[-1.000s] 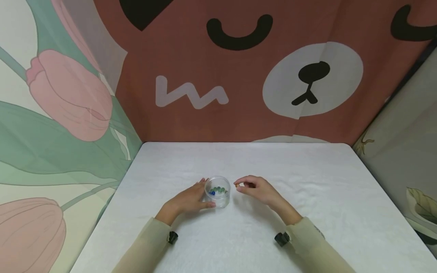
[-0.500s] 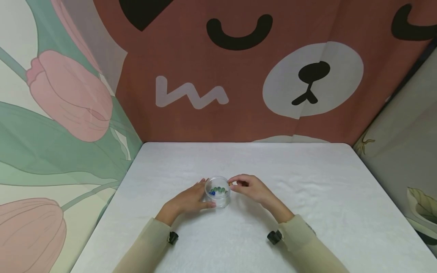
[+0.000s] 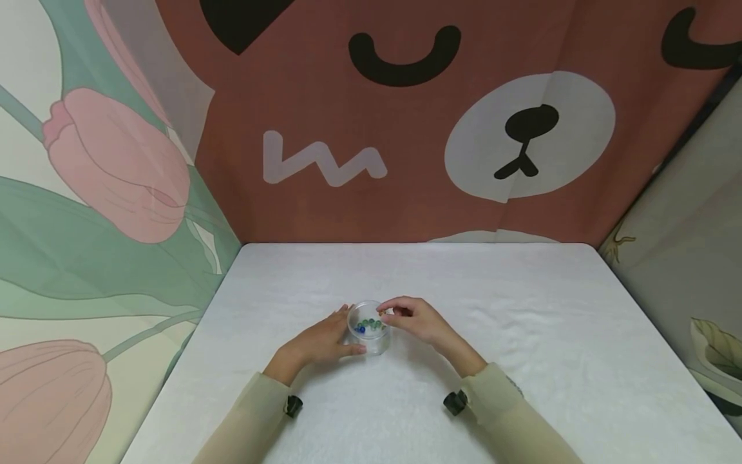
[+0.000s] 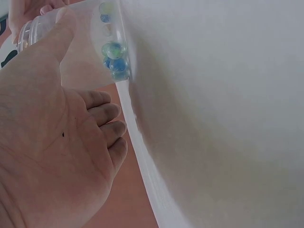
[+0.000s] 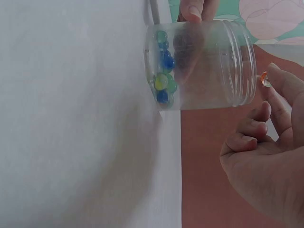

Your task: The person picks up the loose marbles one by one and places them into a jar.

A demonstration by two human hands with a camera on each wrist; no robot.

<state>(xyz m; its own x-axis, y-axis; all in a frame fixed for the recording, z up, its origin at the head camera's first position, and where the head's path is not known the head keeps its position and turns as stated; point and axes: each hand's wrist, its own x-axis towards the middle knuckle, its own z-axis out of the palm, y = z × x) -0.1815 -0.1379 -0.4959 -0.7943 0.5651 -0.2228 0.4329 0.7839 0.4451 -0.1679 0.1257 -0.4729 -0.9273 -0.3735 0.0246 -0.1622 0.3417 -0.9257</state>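
Observation:
A clear plastic jar stands upright on the table, with several green and blue marbles at its bottom. My left hand holds it from the left, thumb on the near side and fingers reaching round the back. Over the right part of the jar's rim is my right hand. Between its thumb and forefinger it pinches an orange-and-clear marble, just outside the mouth in the right wrist view. The other right fingers are curled toward the palm.
White cloth covers the table. A reddish-brown bear-print curtain hangs behind its far edge, and a tulip-print curtain hangs on the left. Dark wrist cameras sit at both cuffs.
My right hand has moved left, carrying the orange marble from beside the jar to over its mouth. The left hand and the jar have stayed in place.

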